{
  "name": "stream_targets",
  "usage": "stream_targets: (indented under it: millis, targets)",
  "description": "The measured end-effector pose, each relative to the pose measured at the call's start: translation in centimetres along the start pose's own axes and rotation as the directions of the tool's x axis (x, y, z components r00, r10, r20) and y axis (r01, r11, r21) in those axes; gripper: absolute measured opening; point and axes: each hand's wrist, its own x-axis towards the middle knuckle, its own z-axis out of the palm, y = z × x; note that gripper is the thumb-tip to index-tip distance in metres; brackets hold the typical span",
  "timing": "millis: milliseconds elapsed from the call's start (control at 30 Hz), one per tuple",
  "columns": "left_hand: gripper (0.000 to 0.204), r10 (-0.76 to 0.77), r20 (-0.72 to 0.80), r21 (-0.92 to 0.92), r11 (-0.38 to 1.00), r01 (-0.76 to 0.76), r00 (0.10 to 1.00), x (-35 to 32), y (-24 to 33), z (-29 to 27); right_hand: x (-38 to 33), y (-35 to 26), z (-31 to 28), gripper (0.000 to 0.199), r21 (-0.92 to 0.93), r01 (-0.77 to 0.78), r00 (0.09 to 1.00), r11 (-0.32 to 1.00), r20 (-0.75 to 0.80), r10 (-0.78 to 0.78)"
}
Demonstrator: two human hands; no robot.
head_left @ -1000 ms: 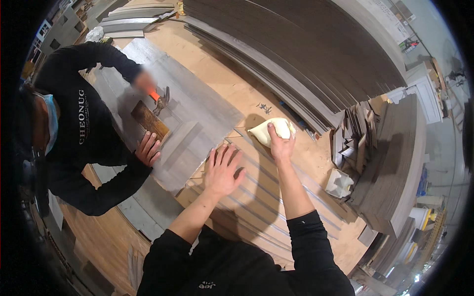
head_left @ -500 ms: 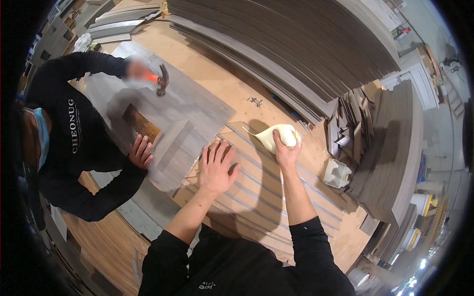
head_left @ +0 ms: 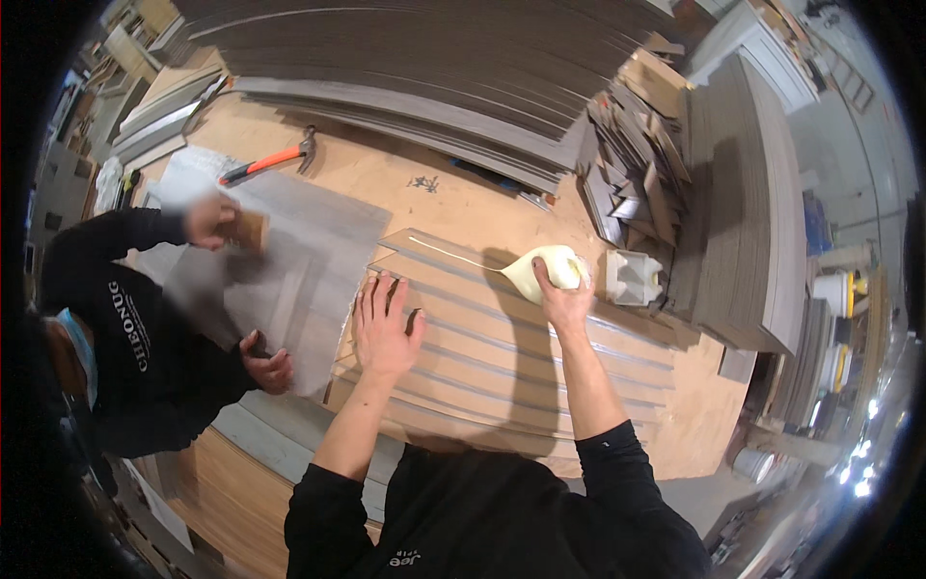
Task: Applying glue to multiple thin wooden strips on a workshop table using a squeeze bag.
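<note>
My right hand (head_left: 567,294) is wrapped round a pale yellow squeeze bag (head_left: 529,274), teardrop-shaped, its narrow tip pointing left. From that tip a thin pale bead (head_left: 453,254) runs left along the far part of the grey-and-tan strips (head_left: 482,328), which lie side by side on the bench. My left hand (head_left: 388,333) rests on the strips' left ends with fingers spread, holding nothing. Just left of it is a grey sheet (head_left: 328,232) with a raised frame-like piece on it.
A co-worker's blurred hand (head_left: 207,222) holds a wood block (head_left: 253,232); their other hand (head_left: 265,362) hovers by the sheet. A hammer (head_left: 265,164) lies beyond. Small fasteners (head_left: 422,183), a white container (head_left: 632,278), offcuts (head_left: 637,164) and stacked panels (head_left: 733,203) surround the bench.
The view has shifted right. The pale bead left of the bag's tip is longer. The co-worker has put the hammer down and taken up the wood block.
</note>
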Motion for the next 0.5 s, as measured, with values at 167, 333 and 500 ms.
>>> stream_targets:
  millis: [167,333,500]
  targets:
    - [0.059,-0.009,0.001,0.032,0.999,0.009,1.0,-0.2,0.0,0.4,-0.9,1.5,-3.9,0.038,0.033,-0.02,0.995,0.999,-0.095,0.023]
    - [0.058,0.027,-0.006,0.043,0.999,-0.027,1.0,-0.3,0.0,0.7,-2.1,2.6,-7.8,0.034,0.093,-0.077,0.975,0.993,-0.2,0.094]
    - [0.057,0.068,-0.011,0.048,0.997,-0.067,0.998,-0.4,-0.1,1.3,-3.0,4.5,-11.7,0.029,0.185,-0.093,0.943,0.978,-0.3,0.146]
